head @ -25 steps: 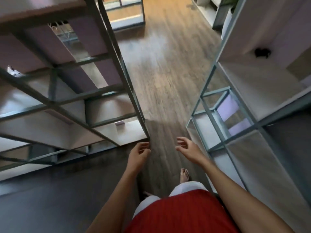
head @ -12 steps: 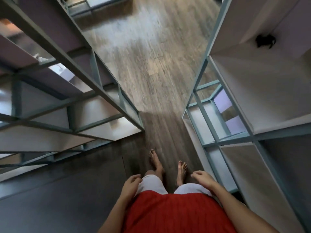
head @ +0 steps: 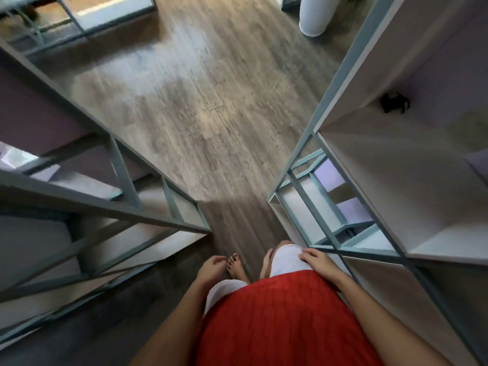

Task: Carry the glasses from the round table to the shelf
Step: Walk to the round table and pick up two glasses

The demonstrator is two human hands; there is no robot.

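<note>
Now | left hand (head: 211, 268) fingers loosely curled, empty | right hand (head: 318, 262) fingers spread, empty

Grey-framed shelf (head: 351, 107), white boards, right.

Grey-framed shelving units (head: 311, 138) flank a wood-plank floor (head: 190, 107).

I see floor (head: 200, 101) running ahead between a shelf unit (head: 126, 180) on the left and another (head: 351, 143) on the right; a small object (head: 394, 102) sits in the right one.
</note>
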